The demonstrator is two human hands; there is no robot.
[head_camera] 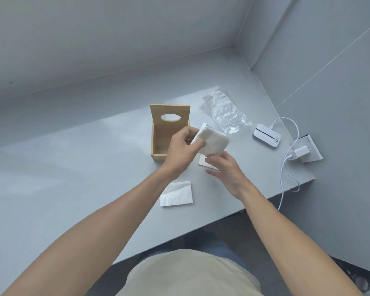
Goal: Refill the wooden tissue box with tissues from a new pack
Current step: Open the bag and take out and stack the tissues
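The wooden tissue box (pixel 158 137) stands open on the grey table (pixel 73 167), its lid with an oval slot (pixel 170 117) raised upright at the back. The inside looks empty. Just right of the box, both hands hold a white tissue stack (pixel 214 142) in the air. My left hand (pixel 181 148) grips its left edge; my right hand (pixel 224 167) supports it from below. A clear, empty plastic pack wrapper (pixel 222 112) lies behind the stack. One loose folded tissue (pixel 176 194) lies on the table under my left forearm.
A small white device (pixel 266 135) with a cable, and a white charger (pixel 299 153) plugged into a socket block, sit at the table's right end. A pale flat piece (pixel 203 161) lies under my right hand. Walls close the back and right. The table's near edge runs diagonally.
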